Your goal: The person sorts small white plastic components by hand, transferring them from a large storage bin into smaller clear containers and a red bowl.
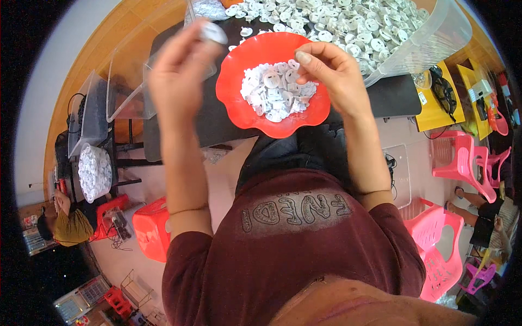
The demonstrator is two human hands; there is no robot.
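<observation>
My left hand (182, 76), blurred by motion, is raised at the left of a red bowl with a wavy rim (231, 89). Its fingertips are closed on a white round plastic part (213, 32). Over the bowl's right side is my right hand (340, 73), with thumb and forefinger bent together in a pinch. Whether a small piece sits in that pinch I cannot make out. Small white plastic pieces (274, 95) are heaped in the bowl, which stands at the near edge of the black table (204, 127).
Behind the bowl, many white round parts (348, 24) fill a clear plastic bin (435, 41). Another clear bin (128, 76) stands at left, near a tub of white pieces (95, 171). Red stools (152, 231) and pink chairs (435, 239) surround me; other people sit at both sides.
</observation>
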